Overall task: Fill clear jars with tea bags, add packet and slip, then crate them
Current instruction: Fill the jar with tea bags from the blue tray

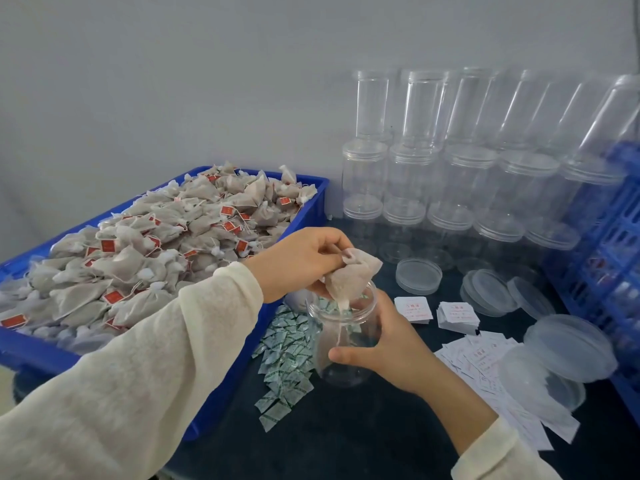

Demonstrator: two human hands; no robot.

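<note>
The left hand (304, 258) is pinching a small bunch of tea bags (349, 277) between thumb and curled fingers, and the bags are hanging down from that pinch so that their lowest white tip is dipping into the open mouth of the clear jar (341, 341) directly below. The right hand (391, 344) is wrapping around the jar's far side, thumb lying across the near wall and fingers curling behind, holding it upright on the dark table (346, 438). A thin string is trailing down inside the jar just under the pinched bags.

Behind the left wrist, the blue tray (304, 216) is sitting heaped with loose tea bags (156, 244), many showing red tags. Just beneath the left hand and beside the jar, a scatter of green-and-white packets (284, 362) is lying on the table. Beyond the right hand's knuckles, two stacks of white slips (457, 315) are resting, with more fanned out near the right forearm. Further past them, loose clear lids (419, 276) are lying flat, and stacked empty jars (464, 174) are standing against the wall. A blue crate (609, 254) is standing at the far right edge.
</note>
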